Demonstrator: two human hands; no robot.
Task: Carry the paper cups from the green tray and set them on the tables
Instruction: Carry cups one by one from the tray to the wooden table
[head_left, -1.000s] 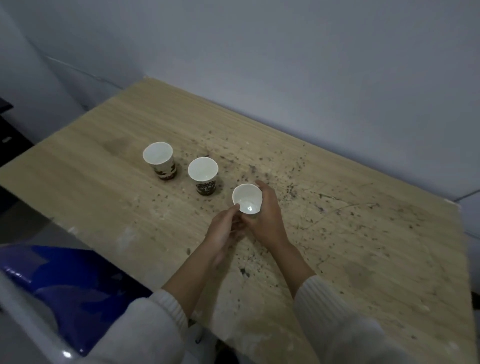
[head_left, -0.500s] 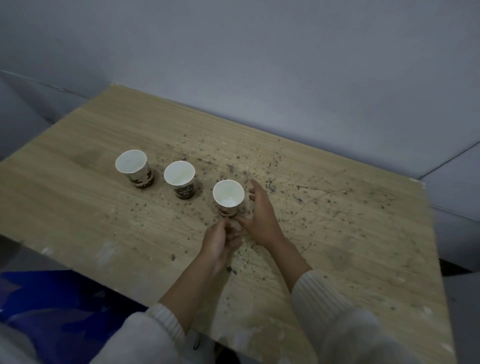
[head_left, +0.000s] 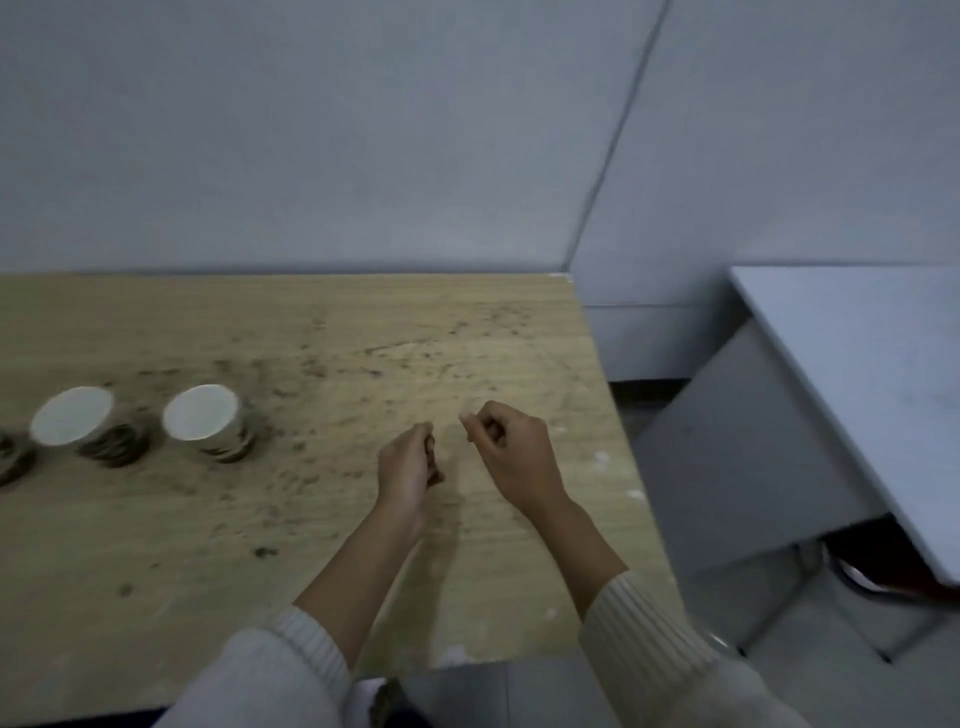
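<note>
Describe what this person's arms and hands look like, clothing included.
Both arms wear off-white knit sleeves, the left sleeve and right sleeve ending in ribbed cuffs. The left hand and right hand are bare: no gloves, rings or watch visible.

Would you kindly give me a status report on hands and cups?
Left hand and right hand curled, empty. Two paper cups upright on wooden table. Nothing blocking.
</note>
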